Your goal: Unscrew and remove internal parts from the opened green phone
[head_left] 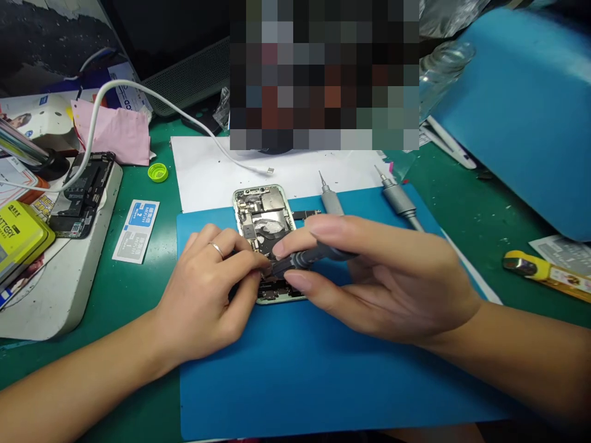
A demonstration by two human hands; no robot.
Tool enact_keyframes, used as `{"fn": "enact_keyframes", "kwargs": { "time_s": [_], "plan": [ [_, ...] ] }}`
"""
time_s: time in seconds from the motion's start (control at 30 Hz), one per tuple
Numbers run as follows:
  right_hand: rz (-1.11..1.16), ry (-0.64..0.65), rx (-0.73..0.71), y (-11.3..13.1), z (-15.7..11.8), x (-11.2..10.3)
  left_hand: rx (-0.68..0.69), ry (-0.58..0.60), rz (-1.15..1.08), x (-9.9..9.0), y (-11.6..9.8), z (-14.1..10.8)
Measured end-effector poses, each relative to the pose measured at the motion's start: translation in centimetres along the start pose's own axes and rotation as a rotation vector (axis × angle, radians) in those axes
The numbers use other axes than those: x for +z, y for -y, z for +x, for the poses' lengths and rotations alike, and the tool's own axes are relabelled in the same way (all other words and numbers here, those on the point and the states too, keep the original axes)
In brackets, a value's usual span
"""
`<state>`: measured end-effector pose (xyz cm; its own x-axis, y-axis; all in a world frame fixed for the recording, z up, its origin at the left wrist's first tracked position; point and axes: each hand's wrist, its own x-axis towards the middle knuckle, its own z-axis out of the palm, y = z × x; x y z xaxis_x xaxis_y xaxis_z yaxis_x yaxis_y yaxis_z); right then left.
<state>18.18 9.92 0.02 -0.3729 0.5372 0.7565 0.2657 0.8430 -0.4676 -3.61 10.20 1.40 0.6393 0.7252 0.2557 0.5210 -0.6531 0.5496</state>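
Observation:
An opened phone (272, 212) with its inner parts showing lies at the top of a blue mat (277, 369). My left hand (215, 289) rests at the phone's lower left edge, thumb and forefinger pinched over the frame; whatever is between the fingertips is too small to make out. From the right, my right hand (383, 277) grips a dark tool (305, 257) between thumb and fingers. The tool's end is over the lower part of the phone, close to my left fingertips, and its tip is hidden. Two grey screwdrivers, one (330, 194) nearer and one (399, 200) farther right, lie beyond my right hand.
A white cable (184, 114) arches over white paper (198, 166). At left, another phone (83, 197) lies on a white box (78, 289) beside a yellow box (23, 240). A green cap (157, 172) and a card (136, 231) are nearby. A yellow-handled tool (549, 274) is at right.

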Motion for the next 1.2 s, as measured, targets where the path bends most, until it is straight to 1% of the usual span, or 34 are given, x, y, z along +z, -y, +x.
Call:
{"fn": "enact_keyframes", "kwargs": {
  "time_s": [0.1, 0.3, 0.6, 0.8, 0.97, 1.1, 1.2],
  "plan": [
    [0.017, -0.037, -0.009, -0.1, -0.1, 0.6, -0.002, -0.004, 0.003, 0.0, 0.1, 0.0],
    [-0.007, -0.022, -0.028, -0.1, 0.2, 0.6, -0.003, 0.015, 0.0, 0.0, 0.0, 0.1],
    [0.003, -0.023, -0.009, -0.1, 0.0, 0.6, -0.003, 0.016, 0.006, 0.0, 0.0, 0.1],
    [-0.044, 0.056, -0.039, 0.2, 0.8, 0.0, -0.009, 0.027, -0.012, -0.1, -0.1, 0.2],
    [-0.05, 0.081, 0.0, 0.4, 0.8, -0.3, -0.013, 0.025, -0.007, 0.0, -0.1, 0.2],
    [-0.058, 0.062, -0.034, 0.2, 0.7, -0.3, -0.018, 0.031, -0.006, 0.1, 0.0, 0.2],
    [-0.067, 0.101, 0.025, 0.4, 0.9, -0.4, -0.018, 0.039, -0.006, 0.1, 0.0, 0.2]
  ]
}}
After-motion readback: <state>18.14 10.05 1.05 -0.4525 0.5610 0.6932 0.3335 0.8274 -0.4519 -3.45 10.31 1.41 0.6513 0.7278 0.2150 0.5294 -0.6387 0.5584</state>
